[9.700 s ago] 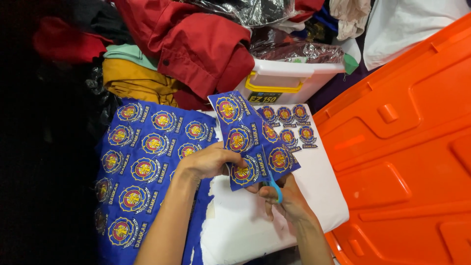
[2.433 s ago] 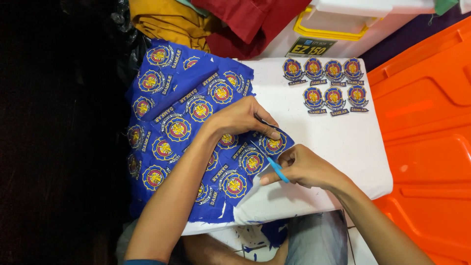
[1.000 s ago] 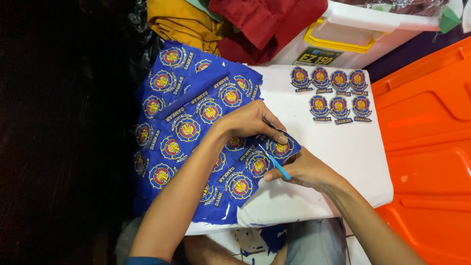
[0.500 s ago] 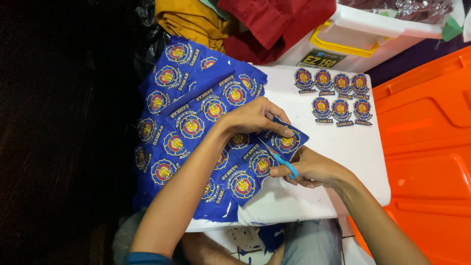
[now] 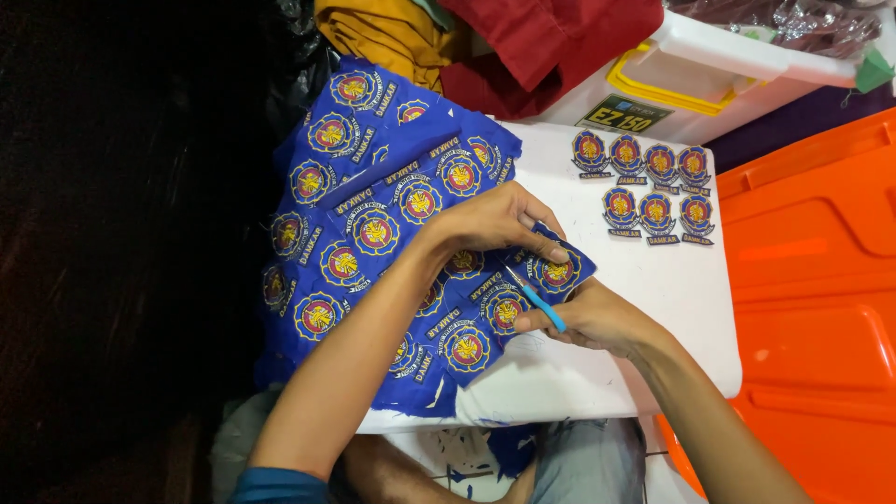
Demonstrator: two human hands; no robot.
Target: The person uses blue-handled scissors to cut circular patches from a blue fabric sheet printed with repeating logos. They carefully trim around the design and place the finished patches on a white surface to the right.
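The left hand (image 5: 495, 222) presses curled fingers onto the blue patch sheet (image 5: 392, 233) lying on the white worktop (image 5: 653, 317). The right hand (image 5: 593, 317), fingers closed, grips blue-handled scissors (image 5: 537, 301) (blades at the sheet's edge).

White tabletop (image 5: 672, 308) between an orange plastic panel (image 5: 821, 280) and darkness.
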